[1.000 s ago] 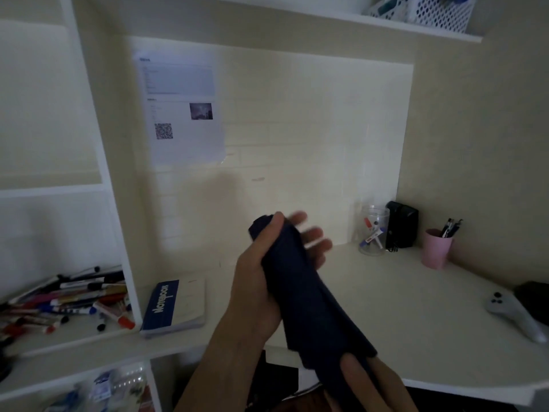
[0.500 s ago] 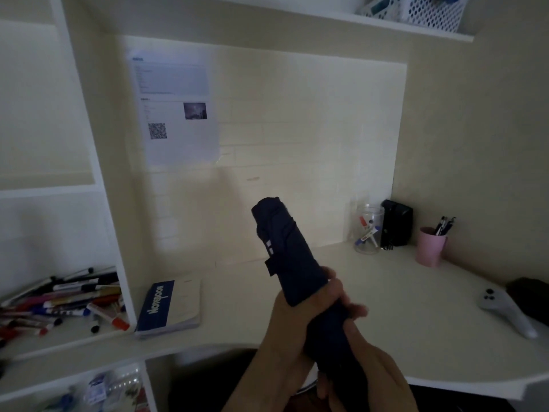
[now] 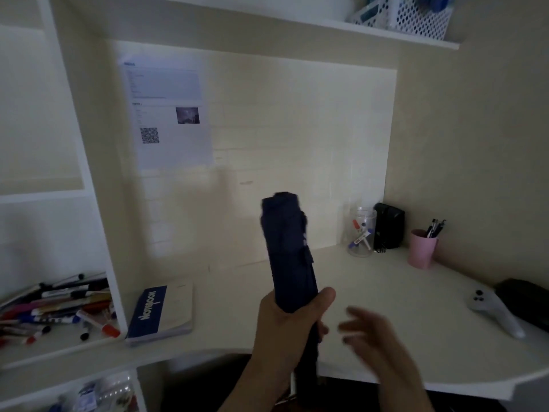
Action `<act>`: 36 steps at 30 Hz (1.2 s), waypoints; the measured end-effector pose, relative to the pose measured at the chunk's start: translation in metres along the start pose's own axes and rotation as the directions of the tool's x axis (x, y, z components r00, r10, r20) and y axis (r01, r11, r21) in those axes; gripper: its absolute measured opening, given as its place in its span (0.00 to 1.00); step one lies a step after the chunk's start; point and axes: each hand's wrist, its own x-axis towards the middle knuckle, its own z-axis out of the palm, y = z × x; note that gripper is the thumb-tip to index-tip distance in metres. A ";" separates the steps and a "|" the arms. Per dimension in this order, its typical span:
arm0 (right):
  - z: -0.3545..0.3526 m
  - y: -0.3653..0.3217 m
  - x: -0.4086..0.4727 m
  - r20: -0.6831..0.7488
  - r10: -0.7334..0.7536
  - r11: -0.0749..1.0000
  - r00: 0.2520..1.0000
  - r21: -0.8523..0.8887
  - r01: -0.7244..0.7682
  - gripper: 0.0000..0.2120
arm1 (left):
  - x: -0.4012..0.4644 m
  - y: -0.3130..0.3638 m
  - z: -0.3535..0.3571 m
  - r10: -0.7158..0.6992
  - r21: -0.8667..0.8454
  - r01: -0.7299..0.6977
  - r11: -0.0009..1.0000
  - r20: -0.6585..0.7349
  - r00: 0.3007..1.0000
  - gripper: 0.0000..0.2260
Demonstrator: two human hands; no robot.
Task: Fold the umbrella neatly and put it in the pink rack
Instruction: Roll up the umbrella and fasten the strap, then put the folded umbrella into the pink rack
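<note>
A folded navy umbrella (image 3: 289,254) stands nearly upright over the white desk (image 3: 401,316), its top leaning slightly left. My left hand (image 3: 286,328) is wrapped around its lower part, thumb across the front. My right hand (image 3: 374,340) hovers just to the right of the umbrella, blurred, fingers spread, holding nothing. The umbrella's handle end is hidden below my left hand. A pink cup-shaped holder (image 3: 421,248) with pens in it stands at the back right of the desk.
A blue notebook (image 3: 162,312) lies at the left of the desk. Markers (image 3: 56,307) are piled on the left shelf. A clear jar (image 3: 361,231), a black box (image 3: 389,228), a grey controller (image 3: 493,310) and a white basket (image 3: 407,13) on the top shelf are also here.
My right hand has let go of the umbrella's lower end and pulled away to the right, fingers spread. My left hand keeps its grip on the umbrella.
</note>
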 end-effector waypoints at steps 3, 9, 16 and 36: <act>-0.016 -0.023 0.022 -0.065 0.127 0.987 0.990 0.105 -0.120 0.24 | 0.003 -0.013 -0.005 0.232 0.656 -0.244 0.714 0.108 0.967 0.11; -0.033 -0.032 0.011 -0.158 0.174 0.980 0.972 0.121 -0.156 0.23 | -0.005 -0.032 -0.013 0.314 0.832 -0.538 0.134 0.479 0.820 0.18; -0.072 -0.025 -0.047 -0.045 0.314 0.948 0.948 -0.028 -0.316 0.24 | -0.018 -0.046 -0.040 0.220 0.691 -0.702 0.169 0.668 0.711 0.23; -0.417 0.040 -0.232 -0.339 0.327 0.255 0.882 -0.868 -0.427 0.21 | -0.139 -0.178 0.342 0.018 -0.013 -0.974 0.224 1.000 -0.009 0.27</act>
